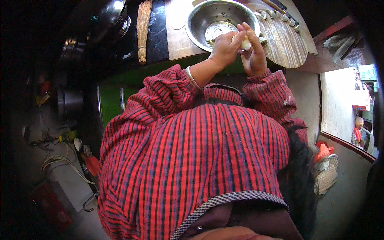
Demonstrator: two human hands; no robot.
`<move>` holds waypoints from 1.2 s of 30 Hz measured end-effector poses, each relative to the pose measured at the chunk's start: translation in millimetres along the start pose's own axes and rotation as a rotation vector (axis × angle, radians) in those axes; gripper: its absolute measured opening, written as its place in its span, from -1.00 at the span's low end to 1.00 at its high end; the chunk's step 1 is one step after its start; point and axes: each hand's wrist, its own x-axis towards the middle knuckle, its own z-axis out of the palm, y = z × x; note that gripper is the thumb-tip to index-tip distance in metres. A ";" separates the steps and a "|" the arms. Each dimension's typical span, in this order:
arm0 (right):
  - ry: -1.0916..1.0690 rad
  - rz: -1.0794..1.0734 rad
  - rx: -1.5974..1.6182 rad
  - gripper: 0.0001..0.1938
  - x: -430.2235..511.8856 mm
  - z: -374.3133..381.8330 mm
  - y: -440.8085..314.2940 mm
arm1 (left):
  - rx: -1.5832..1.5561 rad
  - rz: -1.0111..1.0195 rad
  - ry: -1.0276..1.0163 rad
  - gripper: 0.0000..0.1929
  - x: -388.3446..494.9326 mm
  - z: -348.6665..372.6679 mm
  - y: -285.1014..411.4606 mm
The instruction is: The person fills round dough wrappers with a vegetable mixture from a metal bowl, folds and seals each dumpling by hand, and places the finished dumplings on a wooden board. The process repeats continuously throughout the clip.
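Note:
Both my hands meet over the near right rim of a stainless-steel basin. A pale piece of dough, apparently a dumpling, sits between them. My left hand closes on its left side, with the thumb towards my right hand. Along its other side my right hand holds it, fingers stretched upward. Green bits of filling cling inside the basin, whose floor is mostly bare. Right of my hands lies a floured round wooden board, with several folded dumplings along its far edge.
A straw brush lies left of the basin on the dark counter. Beyond the dumplings rests a wooden stick, perhaps a rolling pin. A grey cloth lies at the right. On the lower left floor is a coiled cable.

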 end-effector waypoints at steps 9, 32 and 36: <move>-0.185 0.232 -0.112 -0.58 -6.1 -35.6 -7.9 | -0.008 -0.023 -0.108 -0.73 -4.9 -6.8 -9.3; -0.169 0.385 0.143 -0.68 -26.0 -48.3 -8.3 | 0.219 0.462 0.092 -0.88 -7.7 -2.7 1.4; -0.140 0.331 0.083 -0.70 -26.8 -49.1 -5.5 | 0.332 0.592 0.069 -0.78 -4.6 -4.0 -1.2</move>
